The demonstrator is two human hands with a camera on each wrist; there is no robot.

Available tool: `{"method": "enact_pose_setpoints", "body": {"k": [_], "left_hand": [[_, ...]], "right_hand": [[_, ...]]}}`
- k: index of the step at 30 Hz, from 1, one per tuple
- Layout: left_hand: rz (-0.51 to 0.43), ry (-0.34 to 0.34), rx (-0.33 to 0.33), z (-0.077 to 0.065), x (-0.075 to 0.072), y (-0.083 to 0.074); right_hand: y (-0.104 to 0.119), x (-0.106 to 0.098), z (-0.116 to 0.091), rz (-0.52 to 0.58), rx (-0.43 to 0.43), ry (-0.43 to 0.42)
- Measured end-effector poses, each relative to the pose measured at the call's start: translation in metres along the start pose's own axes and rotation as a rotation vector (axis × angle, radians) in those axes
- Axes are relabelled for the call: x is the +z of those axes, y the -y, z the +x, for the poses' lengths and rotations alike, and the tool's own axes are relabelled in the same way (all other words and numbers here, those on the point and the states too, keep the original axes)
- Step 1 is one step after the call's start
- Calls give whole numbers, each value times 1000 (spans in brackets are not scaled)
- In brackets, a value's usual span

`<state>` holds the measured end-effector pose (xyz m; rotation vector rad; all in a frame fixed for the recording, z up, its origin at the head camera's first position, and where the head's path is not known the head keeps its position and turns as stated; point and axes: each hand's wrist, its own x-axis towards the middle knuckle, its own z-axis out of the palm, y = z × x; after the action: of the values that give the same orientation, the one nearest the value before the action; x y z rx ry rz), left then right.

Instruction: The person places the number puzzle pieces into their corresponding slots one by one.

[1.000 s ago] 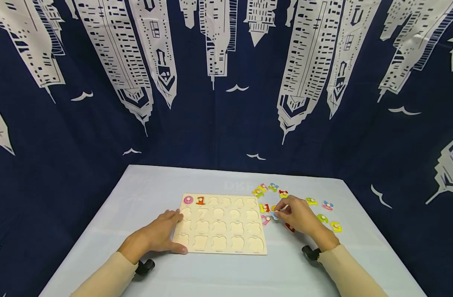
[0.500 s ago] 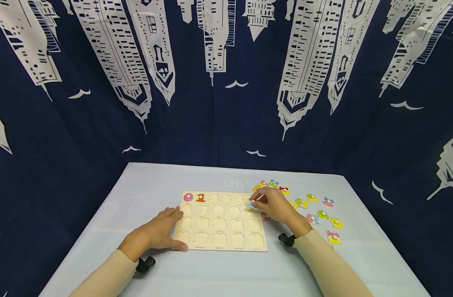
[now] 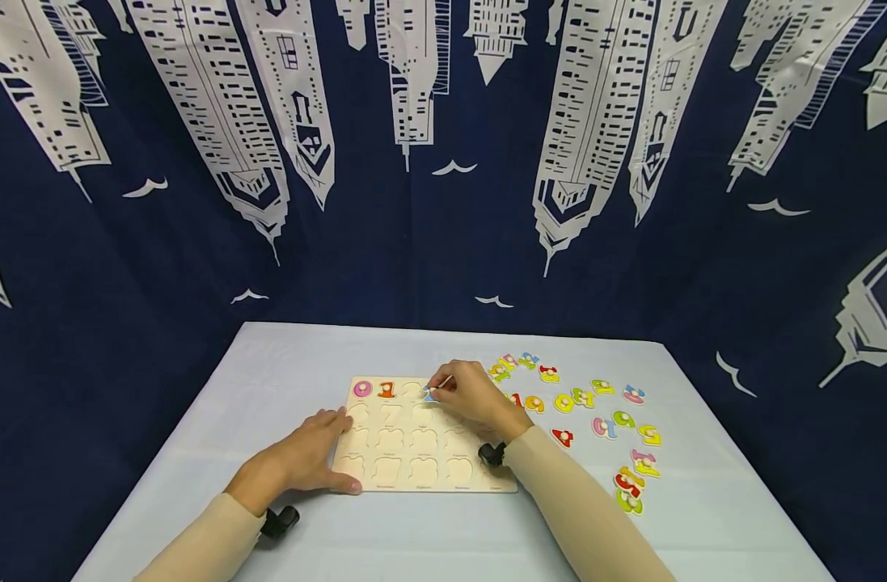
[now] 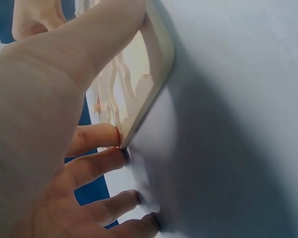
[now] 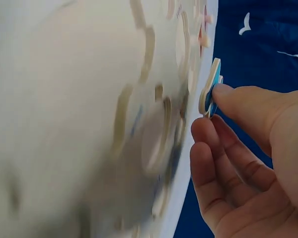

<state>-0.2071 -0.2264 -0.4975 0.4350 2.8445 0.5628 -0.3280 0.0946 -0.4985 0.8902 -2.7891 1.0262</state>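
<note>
A wooden number-puzzle board (image 3: 407, 428) lies on the table, its recesses mostly bare. A pink 0 piece (image 3: 362, 389) and a red-orange 1 piece (image 3: 386, 390) sit in the top row. My left hand (image 3: 301, 453) rests at the board's left edge, fingers spread, thumb by the near corner; the left wrist view shows fingertips touching the edge and the table. My right hand (image 3: 475, 398) pinches a blue puzzle piece (image 5: 213, 87) between thumb and fingers. It is above the top row, right of the 1. Which number it bears is hidden.
Several loose number pieces lie right of the board, among them a red 4 (image 3: 563, 437), a yellow 5 (image 3: 650, 435) and an overlapping red piece (image 3: 629, 482) at the near right. A white table (image 3: 305, 356) meets a dark blue curtain (image 3: 370, 259) printed with white buildings.
From among the loose pieces, my right hand has carried the blue piece left across the board to its top row. The left hand has stayed at the board's left edge.
</note>
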Motion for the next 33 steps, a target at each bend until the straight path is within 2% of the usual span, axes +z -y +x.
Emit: {"method": "enact_pose_setpoints", "body": {"k": [7,13,14,19,20,26,27,30,33], "left_hand": [[-22,2,3,-1,2,0],[-27,3,12,-1,3,1],[-28,2,12,-1,3,1],[-23,-4,27,0,2,2],[-26,-4,27,0,2,3],[-35,-7,33,-1,0,2],[-35,-8,32,-1,0,2],[-39,-9,31,-1,1,2],[-40,-10,33,-1,1,2]], "right_hand": [[4,22,17,18,24,8],[3,31,26,-7,13,-17],[-2,35,29,-12,-9,-25],[-5,39,38,16,-14,-11],[-16,45,42,9,-39,-26],[0,48,44,-38,43,-60],[13,43,41,-39,82,-51],[15,42,40,-50,94,-61],[-10,54,49,-61,77,-60]]}}
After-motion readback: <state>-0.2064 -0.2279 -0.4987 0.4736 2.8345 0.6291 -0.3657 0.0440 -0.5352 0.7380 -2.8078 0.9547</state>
